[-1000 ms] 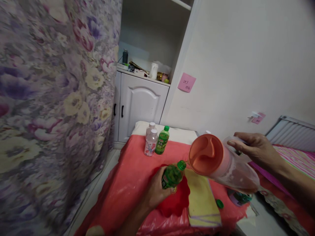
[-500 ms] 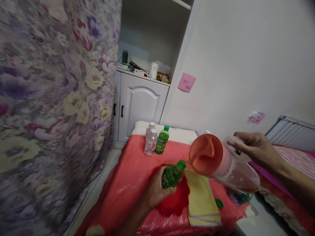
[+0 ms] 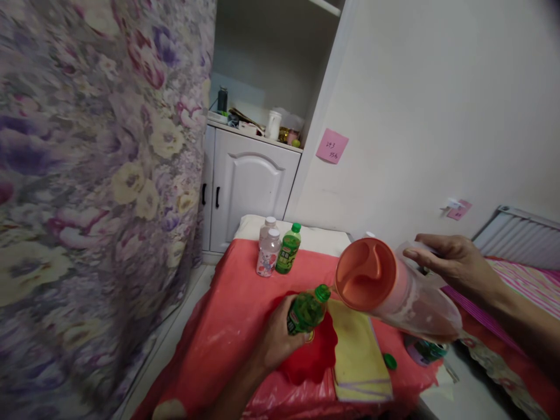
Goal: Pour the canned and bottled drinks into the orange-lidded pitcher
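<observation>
My left hand (image 3: 280, 335) is wrapped round a green bottle (image 3: 307, 312), uncapped and tilted, its mouth up and to the right. Below that bottle lies a red scalloped tray (image 3: 312, 364). My right hand (image 3: 455, 262) grips the handle of a translucent pitcher (image 3: 420, 306) with an orange rim and lid (image 3: 367, 274). The pitcher is tipped on its side, and its rim is close to the bottle's mouth; a thin trickle seems to run between them. Some brownish liquid lies along the pitcher's lower side. A yellow cloth (image 3: 361, 350) and a loose green cap (image 3: 389, 361) are below it.
Two clear bottles with white caps (image 3: 268, 256) and a capped green bottle (image 3: 289, 249) stand towards the back of the red-covered table (image 3: 219, 326). A dark green and purple container (image 3: 424, 350) stands at the right edge. A floral curtain (image 3: 109, 175) hangs at left.
</observation>
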### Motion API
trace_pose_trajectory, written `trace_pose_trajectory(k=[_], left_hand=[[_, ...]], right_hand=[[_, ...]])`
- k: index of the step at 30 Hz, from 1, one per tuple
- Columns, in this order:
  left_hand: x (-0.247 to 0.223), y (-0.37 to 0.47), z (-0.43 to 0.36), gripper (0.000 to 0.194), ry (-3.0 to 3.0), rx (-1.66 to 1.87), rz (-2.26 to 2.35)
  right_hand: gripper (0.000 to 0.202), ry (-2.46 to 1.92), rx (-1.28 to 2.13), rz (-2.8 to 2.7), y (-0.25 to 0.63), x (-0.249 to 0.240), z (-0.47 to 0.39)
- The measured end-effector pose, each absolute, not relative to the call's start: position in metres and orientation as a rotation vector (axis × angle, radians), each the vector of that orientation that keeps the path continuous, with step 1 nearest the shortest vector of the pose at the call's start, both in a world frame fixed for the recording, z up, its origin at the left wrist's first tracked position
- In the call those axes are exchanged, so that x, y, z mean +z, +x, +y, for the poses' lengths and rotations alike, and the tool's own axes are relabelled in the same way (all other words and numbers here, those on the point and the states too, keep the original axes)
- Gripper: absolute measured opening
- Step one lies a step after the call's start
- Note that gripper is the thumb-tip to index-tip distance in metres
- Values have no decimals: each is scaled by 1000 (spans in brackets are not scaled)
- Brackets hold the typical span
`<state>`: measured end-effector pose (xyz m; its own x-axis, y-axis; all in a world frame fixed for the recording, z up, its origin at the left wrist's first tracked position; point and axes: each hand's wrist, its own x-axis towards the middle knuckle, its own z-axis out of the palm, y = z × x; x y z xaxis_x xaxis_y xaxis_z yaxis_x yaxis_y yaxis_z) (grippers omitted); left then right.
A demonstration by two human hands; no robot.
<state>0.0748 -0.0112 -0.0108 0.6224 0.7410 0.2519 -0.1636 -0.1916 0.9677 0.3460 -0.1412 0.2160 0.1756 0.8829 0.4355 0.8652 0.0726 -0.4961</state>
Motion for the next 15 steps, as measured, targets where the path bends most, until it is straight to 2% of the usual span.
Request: trace_pose_trajectory(k=[15], left_hand=[[-19,77,-8,62,1567,879,496]], right_hand=[[53,-1824,164,-1562,343,223,-144]])
